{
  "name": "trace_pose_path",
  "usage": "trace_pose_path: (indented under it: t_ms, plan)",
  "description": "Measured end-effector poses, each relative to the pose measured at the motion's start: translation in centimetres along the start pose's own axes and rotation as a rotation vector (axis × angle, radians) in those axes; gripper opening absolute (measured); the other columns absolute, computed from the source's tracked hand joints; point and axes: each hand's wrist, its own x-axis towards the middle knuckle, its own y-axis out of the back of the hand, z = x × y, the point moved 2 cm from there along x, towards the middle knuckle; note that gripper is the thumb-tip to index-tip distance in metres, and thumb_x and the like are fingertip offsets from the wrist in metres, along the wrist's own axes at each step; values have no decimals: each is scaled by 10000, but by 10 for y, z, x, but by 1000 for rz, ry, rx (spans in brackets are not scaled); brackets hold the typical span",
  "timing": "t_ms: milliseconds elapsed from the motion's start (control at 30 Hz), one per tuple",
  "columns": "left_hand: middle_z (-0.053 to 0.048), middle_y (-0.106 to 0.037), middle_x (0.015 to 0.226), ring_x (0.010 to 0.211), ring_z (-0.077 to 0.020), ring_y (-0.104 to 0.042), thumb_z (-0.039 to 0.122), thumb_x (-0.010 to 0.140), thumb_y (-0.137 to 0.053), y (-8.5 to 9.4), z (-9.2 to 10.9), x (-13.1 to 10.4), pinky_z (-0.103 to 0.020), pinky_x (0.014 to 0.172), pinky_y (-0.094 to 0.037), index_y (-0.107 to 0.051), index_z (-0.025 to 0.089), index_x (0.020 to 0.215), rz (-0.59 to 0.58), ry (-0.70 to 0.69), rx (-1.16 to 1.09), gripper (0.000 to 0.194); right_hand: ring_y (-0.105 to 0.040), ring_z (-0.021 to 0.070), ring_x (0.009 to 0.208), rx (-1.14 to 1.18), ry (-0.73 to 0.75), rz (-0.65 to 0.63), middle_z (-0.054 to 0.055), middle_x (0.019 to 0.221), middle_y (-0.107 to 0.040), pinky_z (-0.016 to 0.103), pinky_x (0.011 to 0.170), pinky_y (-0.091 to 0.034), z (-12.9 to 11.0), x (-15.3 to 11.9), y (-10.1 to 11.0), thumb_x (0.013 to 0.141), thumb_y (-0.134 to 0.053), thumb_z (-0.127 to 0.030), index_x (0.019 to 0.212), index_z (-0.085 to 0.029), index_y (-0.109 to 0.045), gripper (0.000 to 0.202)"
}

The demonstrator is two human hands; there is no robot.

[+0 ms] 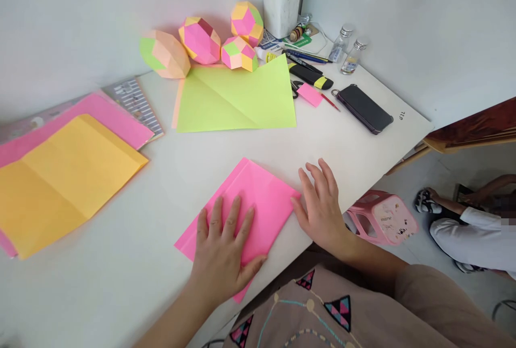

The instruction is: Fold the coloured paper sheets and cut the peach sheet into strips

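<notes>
A folded sheet of pink paper [266,192] lies at a slant near the table's front edge. My left hand [223,246] rests flat on it, palm down with the fingers spread, covering its lower left part. Just right of the paper, my right hand [320,208] is open with nothing in it, its thumb at the paper's right corner. Whether that thumb presses on the corner, I cannot tell. Creases run along the paper's upper left side.
Yellow paper [76,170] lies at left over pink sheets [124,122]. Green paper [237,95] sits behind, below several faceted paper shapes [199,41]. A phone [365,108], pens and two glass jars [341,43] stand right. Beyond the edge are a pink stool [393,219] and a person [463,240].
</notes>
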Motion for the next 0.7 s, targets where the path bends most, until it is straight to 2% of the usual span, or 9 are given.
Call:
trace_pose_path:
  t_ms: [100, 233, 300, 367, 467, 600, 700]
  plan:
    - [-121, -115, 1564, 1394, -463, -75, 549, 814, -508, -1, 0, -1, -664, 1058, -113, -142, 227, 1498, 3, -2, 2, 841, -158, 374, 1384, 44, 38, 12, 235, 1332, -395, 582, 1057, -295, -7, 0, 3, 882, -492, -313, 1331, -65, -351, 533]
    - [-122, -135, 1561, 1394, -461, -81, 566, 802, -522, -1, -1, -1, -661, 1060, -112, -152, 230, 1497, 14, 4, -6, 856, -104, 415, 1388, 61, 170, -75, 270, 1378, -348, 630, 1058, -250, -25, -5, -3, 842, -541, -441, 1336, -26, -350, 673]
    - [-125, -136, 1560, 1393, -462, -82, 567, 801, -521, -1, -1, 0, -664, 1057, -115, -148, 230, 1497, 17, 4, -4, 859, -72, 409, 1397, 49, 167, -118, 272, 1404, -326, 634, 1057, -246, -28, -7, -6, 839, -546, -454, 1355, -32, -333, 700]
    - [-129, -133, 1560, 1393, -465, -79, 568, 804, -514, -1, -1, 0, -667, 1054, -116, -151, 225, 1497, 11, 1, 0, 855, -54, 401, 1403, 26, 116, -143, 268, 1415, -319, 634, 1056, -245, -21, -7, -7, 842, -543, -461, 1365, -46, -328, 702]
    - [-128, -128, 1561, 1392, -466, -77, 569, 808, -508, -1, -1, 0, -667, 1054, -112, -159, 223, 1496, 6, 5, 1, 846, -69, 400, 1403, -22, 28, -137, 267, 1415, -320, 633, 1057, -242, 1, -3, -4, 863, -514, -476, 1373, -53, -323, 690]
    - [-112, -120, 1565, 1395, -460, -75, 573, 802, -517, -2, 0, -1, -658, 1065, -96, -163, 233, 1495, 6, 13, -6, 849, -85, 410, 1398, -52, -65, -54, 252, 1424, -304, 655, 1039, -252, 27, 3, 0, 884, -486, -446, 1412, -77, -262, 681]
    - [-120, -129, 1562, 1395, -461, -76, 583, 797, -520, -2, 0, 0, -658, 1068, -92, -185, 225, 1492, 12, 9, 4, 850, -112, 394, 1399, -15, -80, 45, 224, 1407, -332, 648, 1040, -272, 25, 6, 2, 893, -484, -354, 1411, -116, -268, 610]
